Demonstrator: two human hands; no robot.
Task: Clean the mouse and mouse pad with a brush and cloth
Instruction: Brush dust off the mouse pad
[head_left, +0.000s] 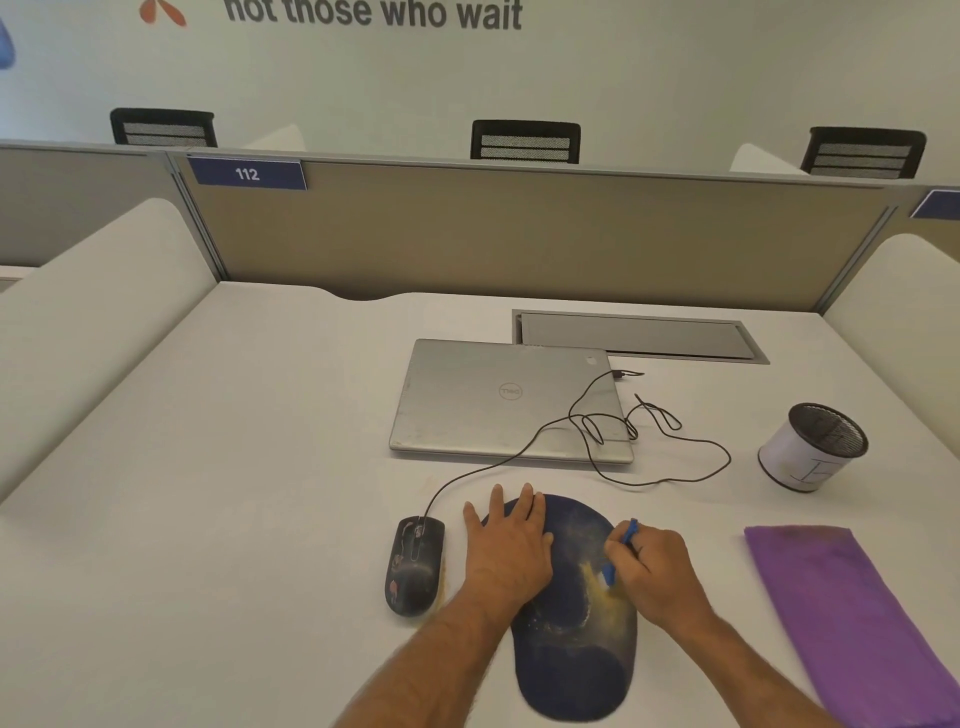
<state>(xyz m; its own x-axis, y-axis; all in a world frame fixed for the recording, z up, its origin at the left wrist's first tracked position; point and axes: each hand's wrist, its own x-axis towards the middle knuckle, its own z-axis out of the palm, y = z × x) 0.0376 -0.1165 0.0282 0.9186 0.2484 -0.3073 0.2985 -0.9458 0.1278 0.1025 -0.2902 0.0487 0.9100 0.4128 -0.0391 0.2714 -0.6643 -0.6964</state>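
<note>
Step in hand: brushing the mouse pad (566, 670). Left hand (506, 545) lies flat, fingers spread, on the pad's left edge, pinning it and holding nothing. Right hand (657, 569) pinches a small blue brush (618, 553), its bristle end down on the pad among yellowish dust (597, 584). Mouse (414, 564) sits just left of the pad, smudged, not yet cleaned. Purple cloth (852, 618) lies right of the pad, untouched. Next likely: sweep the dust off the pad's edge while the pad is held down.

Closed laptop (506, 400), mesh cup (813, 447)
</note>
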